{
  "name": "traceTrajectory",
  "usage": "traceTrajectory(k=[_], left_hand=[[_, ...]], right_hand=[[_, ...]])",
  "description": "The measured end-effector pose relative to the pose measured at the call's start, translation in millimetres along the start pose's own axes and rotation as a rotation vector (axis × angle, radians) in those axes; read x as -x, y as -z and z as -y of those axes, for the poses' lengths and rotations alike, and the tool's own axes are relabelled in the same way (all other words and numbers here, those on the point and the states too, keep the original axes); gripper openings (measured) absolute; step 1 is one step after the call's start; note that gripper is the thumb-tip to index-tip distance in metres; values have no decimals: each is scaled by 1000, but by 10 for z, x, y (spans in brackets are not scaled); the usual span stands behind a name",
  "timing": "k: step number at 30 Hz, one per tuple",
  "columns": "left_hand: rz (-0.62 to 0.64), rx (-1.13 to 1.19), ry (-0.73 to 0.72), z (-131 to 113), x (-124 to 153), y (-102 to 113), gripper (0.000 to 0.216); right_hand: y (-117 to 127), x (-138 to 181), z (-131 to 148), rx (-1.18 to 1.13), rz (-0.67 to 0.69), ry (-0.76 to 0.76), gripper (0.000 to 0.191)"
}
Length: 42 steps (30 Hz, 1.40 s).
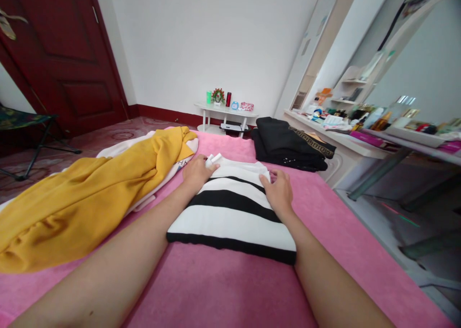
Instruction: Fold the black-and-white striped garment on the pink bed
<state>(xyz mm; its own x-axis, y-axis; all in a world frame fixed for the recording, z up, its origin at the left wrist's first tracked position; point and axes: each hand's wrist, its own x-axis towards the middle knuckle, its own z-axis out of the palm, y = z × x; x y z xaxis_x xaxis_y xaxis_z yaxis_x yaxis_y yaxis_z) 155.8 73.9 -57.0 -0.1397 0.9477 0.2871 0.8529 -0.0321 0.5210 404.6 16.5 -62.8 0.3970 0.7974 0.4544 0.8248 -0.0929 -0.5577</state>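
Note:
A white garment with black stripes (234,220), perhaps a knitted top, lies folded into a flat bundle on the pink bedcover (230,289). At its far left corner is my left hand (197,175), thumb on top of the white cloth and fingers curled around the edge, partly out of sight. My right hand (279,192) grips the far right corner the same way, its thumb on the cloth and its fingers beneath or behind the edge. Both forearms run along the sides of the garment.
Left on the bed is a heap with a yellow garment (108,184) over white clothing. Folded black clothes (288,145) are stacked at the far right. Beyond stands a small white table (225,109). A cluttered dressing table (345,138) is on the right, a folding stool (32,126) on the left.

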Motion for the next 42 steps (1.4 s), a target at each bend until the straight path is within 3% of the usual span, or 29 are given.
traceTrajectory(k=[3, 6, 8, 9, 12, 15, 17, 18, 19, 21, 23, 24, 26, 29, 31, 33, 35, 36, 39, 42], left_hand=[[45, 98, 42, -9, 5, -9, 64], [119, 412, 50, -117, 22, 111, 65], [48, 632, -82, -279, 41, 336, 63], [-46, 714, -191, -381, 54, 490, 65], [-372, 831, -513, -680, 105, 995, 76], [-522, 860, -648, -786, 166, 1247, 76], [-495, 827, -654, -686, 206, 1163, 57], [-412, 793, -634, -591, 220, 1061, 44], [-279, 751, -601, -476, 226, 939, 34], [163, 648, -516, -223, 213, 703, 20], [535, 539, -473, -11, 167, 572, 18], [652, 492, -467, 58, 137, 563, 20], [752, 389, -468, 98, 82, 643, 28], [711, 123, -430, -72, 61, 852, 33], [522, 32, -435, -268, 115, 915, 32], [245, 69, -483, -440, 217, 851, 33], [68, 99, -568, -527, 339, 665, 37], [52, 72, -607, -532, 396, 544, 43], [198, -90, -644, -449, 516, 194, 58], [252, -150, -613, -361, 546, 26, 59]], right_hand=[[-47, -33, -16, -116, 67, -87, 71], [19, -61, 88, -477, 270, -171, 58], [207, -85, 261, -760, 284, -107, 46], [346, -101, 371, -861, 218, -25, 42], [826, -167, 696, -956, -153, 295, 45], [1105, -210, 814, -928, -388, 460, 45], [1080, -197, 717, -899, -351, 483, 38], [1017, -179, 628, -869, -238, 487, 34], [937, -157, 524, -819, -60, 484, 30], [780, -116, 317, -660, 397, 443, 24], [693, -101, 167, -513, 750, 376, 20], [684, -106, 127, -465, 842, 343, 20], [709, -137, 114, -412, 871, 302, 23], [722, -185, 210, -349, 626, 272, 25], [648, -165, 290, -325, 362, 294, 27], [515, -80, 345, -271, 190, 366, 34], [363, 49, 362, -160, 208, 446, 48], [294, 116, 357, -91, 276, 471, 55], [159, 264, 322, 64, 494, 471, 63], [124, 300, 292, 72, 493, 461, 63]])
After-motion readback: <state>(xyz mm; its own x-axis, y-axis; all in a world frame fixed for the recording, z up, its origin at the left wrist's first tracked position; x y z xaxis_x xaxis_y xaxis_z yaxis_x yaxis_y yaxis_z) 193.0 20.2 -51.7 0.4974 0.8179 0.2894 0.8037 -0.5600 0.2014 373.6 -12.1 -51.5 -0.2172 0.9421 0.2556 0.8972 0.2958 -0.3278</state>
